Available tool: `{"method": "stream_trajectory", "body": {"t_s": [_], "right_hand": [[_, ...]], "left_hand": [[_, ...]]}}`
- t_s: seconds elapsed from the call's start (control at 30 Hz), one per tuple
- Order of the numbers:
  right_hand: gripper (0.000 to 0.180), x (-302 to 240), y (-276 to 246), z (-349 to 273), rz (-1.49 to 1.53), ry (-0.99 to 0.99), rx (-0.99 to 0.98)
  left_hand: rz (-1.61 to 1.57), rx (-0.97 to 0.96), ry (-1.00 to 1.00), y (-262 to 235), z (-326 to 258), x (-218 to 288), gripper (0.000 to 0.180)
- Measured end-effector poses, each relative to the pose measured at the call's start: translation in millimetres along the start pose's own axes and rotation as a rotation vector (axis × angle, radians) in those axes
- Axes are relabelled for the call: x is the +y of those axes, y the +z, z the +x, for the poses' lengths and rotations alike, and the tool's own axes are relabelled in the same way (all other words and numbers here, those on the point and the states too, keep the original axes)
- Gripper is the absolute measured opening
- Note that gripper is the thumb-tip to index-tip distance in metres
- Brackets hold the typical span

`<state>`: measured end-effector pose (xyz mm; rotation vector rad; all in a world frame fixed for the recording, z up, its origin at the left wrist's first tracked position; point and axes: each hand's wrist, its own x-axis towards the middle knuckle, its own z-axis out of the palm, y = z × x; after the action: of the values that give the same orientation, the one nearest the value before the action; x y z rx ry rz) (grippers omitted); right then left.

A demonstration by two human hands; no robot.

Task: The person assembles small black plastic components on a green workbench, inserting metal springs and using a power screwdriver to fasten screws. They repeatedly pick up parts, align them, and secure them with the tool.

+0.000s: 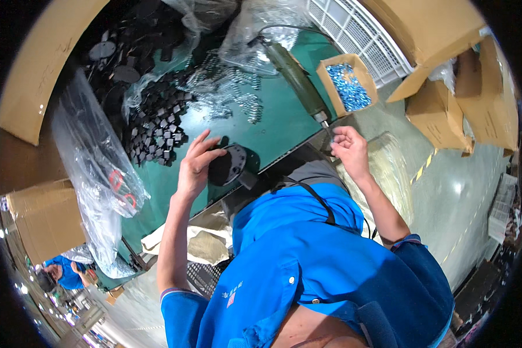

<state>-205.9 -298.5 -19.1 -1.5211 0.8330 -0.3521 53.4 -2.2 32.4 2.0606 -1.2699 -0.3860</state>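
At the edge of the green table, a round black plastic part (pixel 235 164) with small holes and a block-like stub lies beside my left hand (pixel 196 166). The fingers of that hand are spread, the thumb reaching over the part's rim; whether it touches is hard to tell. My right hand (pixel 351 152) is closed in a pinch at the tip of a dark green electric screwdriver (pixel 296 78). The tool's silver bit points towards those fingers. What they pinch is too small to make out. Next to the screwdriver stands a small cardboard box of bluish screws (pixel 348 87).
Small black blocks (pixel 156 130) and metal springs (pixel 232 87) lie piled on the green table (pixel 272 130). Behind are more black parts and clear plastic bags (pixel 261 35). A white crate (pixel 359 37) and cardboard boxes (pixel 438 116) stand right. Another person (pixel 66 272) is far left.
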Motion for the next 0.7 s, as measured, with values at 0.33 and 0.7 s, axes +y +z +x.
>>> {"method": "stream_trajectory", "body": {"t_s": [0.33,0.7], "right_hand": [[0.022,3,6,-5,0.07,-0.014,0.064],[0.025,10,4,-1,0.133,0.054,0.045]], "left_hand": [[0.087,0.136,0.158,25,7,-6,0.037],[0.579,0.814,-0.498,-18,-36,-85,0.06]]}}
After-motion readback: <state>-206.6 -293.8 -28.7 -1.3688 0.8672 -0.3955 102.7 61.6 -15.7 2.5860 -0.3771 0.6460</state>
